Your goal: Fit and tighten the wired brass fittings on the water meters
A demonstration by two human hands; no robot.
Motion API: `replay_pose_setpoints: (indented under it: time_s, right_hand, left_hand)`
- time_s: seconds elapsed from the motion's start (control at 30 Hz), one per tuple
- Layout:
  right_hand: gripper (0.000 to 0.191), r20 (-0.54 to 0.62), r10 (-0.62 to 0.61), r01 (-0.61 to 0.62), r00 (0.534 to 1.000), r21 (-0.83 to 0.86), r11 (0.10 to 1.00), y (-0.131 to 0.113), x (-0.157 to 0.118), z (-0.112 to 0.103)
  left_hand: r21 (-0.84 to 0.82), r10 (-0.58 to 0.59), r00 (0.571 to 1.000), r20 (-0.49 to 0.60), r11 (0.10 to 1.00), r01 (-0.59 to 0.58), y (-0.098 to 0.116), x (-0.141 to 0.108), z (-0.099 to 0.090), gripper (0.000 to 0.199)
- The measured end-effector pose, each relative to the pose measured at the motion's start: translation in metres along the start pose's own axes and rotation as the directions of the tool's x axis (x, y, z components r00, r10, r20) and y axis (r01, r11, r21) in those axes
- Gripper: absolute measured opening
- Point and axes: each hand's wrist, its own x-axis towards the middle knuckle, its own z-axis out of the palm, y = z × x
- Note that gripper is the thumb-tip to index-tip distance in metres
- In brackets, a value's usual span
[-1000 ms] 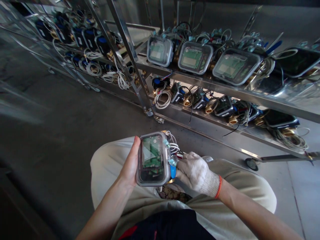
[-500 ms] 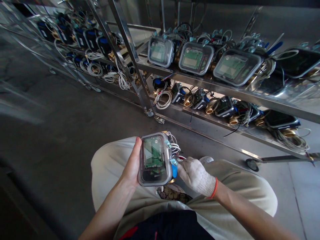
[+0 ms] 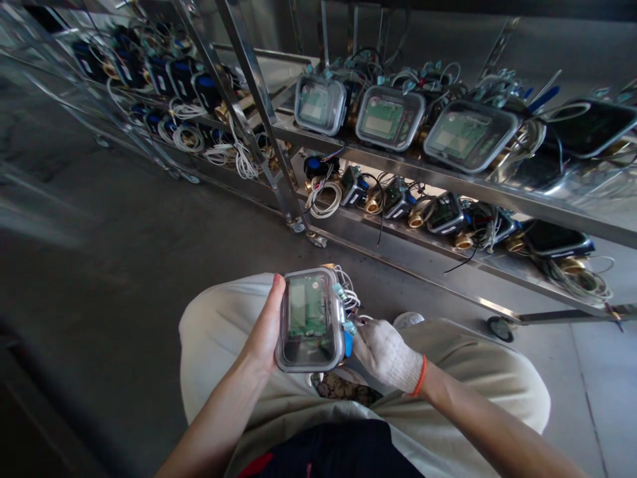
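Observation:
A meter with a clear cover and a green circuit board (image 3: 311,322) is held above my lap. My bare left hand (image 3: 269,325) grips its left side, thumb along the edge. At the meter's right side, my right hand (image 3: 387,353), in a white glove with an orange cuff, has its fingers closed near the blue part (image 3: 347,343) and the teal tags. What those fingers hold is too small to make out. White coiled wires (image 3: 347,289) stick out behind the meter's upper right corner.
A metal rack (image 3: 358,154) ahead carries similar meters on two shelves, with wires hanging over its lower edge. A second rack with more meters (image 3: 182,79) stands at the upper left. Caster wheels (image 3: 500,328) rest on the grey floor.
The meter has shifted slightly to the right and turned a little in my left hand. My gloved right hand has moved slightly left, staying by the meter's side.

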Motion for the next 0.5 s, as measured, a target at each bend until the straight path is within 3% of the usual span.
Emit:
replay_pose_setpoints:
  time_s: [0.2,0.37,0.5]
  right_hand:
    - [0.029,0.069,0.050,-0.050,0.996,-0.001,0.999,0.005,0.003,-0.017]
    - [0.020,0.016,0.001,-0.002,1.000,0.086,0.996,0.003,0.002,-0.003]
    - [0.028,-0.029,-0.034,0.035,0.999,0.026,0.999,0.001,-0.001,0.000]
  left_hand:
    - [0.018,-0.023,0.999,-0.031,1.000,0.024,0.001,0.000,-0.002,0.058]
    - [-0.003,-0.012,1.000,0.024,1.000,0.012,0.001,-0.001,-0.003,0.057]
    - [0.004,-0.008,0.998,0.056,1.000,0.007,-0.001,0.000,-0.002,0.058]
